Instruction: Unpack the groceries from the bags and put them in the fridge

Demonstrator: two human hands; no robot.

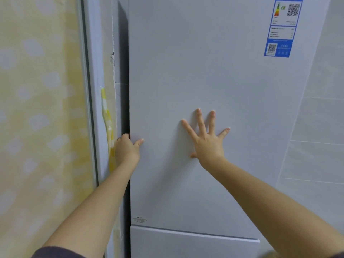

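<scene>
The left hand [128, 146] clasps the left edge of the fridge's [232, 183] upper door [186, 71], fingers curled out of sight round the edge and thumb lying on the front. The right hand [206, 142] is released, flat on the door's face with fingers spread, to the right of the left hand and at about the same height. The door stands upright, long axis vertical, its face turned toward the person, and looks shut or nearly so. Its free edge is on the left, so the hinge is probably on the right and any swing turns on the left hand, which is the nearer. A lower door [186, 244] sits beneath. No bags or groceries show.
</scene>
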